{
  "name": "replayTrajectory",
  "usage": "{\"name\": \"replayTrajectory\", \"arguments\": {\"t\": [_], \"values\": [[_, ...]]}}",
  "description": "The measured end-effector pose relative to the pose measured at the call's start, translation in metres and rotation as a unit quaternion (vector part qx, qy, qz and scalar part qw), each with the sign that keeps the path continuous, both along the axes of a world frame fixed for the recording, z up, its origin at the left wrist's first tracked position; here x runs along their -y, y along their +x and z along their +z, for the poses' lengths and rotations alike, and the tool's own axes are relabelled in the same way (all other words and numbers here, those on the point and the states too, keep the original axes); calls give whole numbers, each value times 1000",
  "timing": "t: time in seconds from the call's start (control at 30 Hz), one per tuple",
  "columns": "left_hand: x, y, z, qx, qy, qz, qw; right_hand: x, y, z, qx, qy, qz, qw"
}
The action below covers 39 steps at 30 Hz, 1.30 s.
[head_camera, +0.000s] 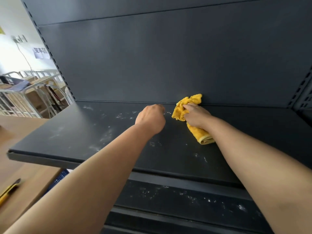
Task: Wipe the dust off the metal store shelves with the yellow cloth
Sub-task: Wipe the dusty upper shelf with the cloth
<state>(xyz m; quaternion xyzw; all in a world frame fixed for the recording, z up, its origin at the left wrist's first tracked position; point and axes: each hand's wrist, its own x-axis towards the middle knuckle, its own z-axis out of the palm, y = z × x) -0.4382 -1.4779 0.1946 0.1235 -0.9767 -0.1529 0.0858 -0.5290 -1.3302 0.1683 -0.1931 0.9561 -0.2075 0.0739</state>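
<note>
A dark metal shelf [70, 132] spans the view, speckled with white dust in its middle and left parts. My right hand [195, 116] grips a crumpled yellow cloth [181, 110] and presses it on the shelf close to the back panel. One end of the cloth trails out under my wrist. My left hand [151, 118] rests on the shelf just left of the cloth, fingers curled under, nothing visible in it. A lower shelf [194, 198] below the front edge also carries white specks.
The dark back panel [168, 61] rises behind the shelf, with slotted uprights at both sides. To the left stand metal roll cages [28, 97] with boxes. A brown surface [20, 174] at lower left holds a yellow-and-black tool [8, 191].
</note>
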Motion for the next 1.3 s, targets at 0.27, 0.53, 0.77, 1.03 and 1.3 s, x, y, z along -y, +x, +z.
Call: {"name": "replayTrajectory", "arguments": {"t": [0.27,0.53,0.77,1.03,1.3], "values": [[-17,-28,-1,14,-1,-67,998,-32,11,11,29,-151,-94,984],[-99,-72,-9,114,28,-78,990,-101,24,3,-51,54,-95,993],[-94,-88,-27,113,-84,-68,988,-81,24,8,-49,85,-59,993],[-20,-74,-31,89,-62,-34,994,-29,33,10,-52,97,-28,994],[76,-34,-28,100,-60,26,993,16,46,2,-72,120,-58,989]]}}
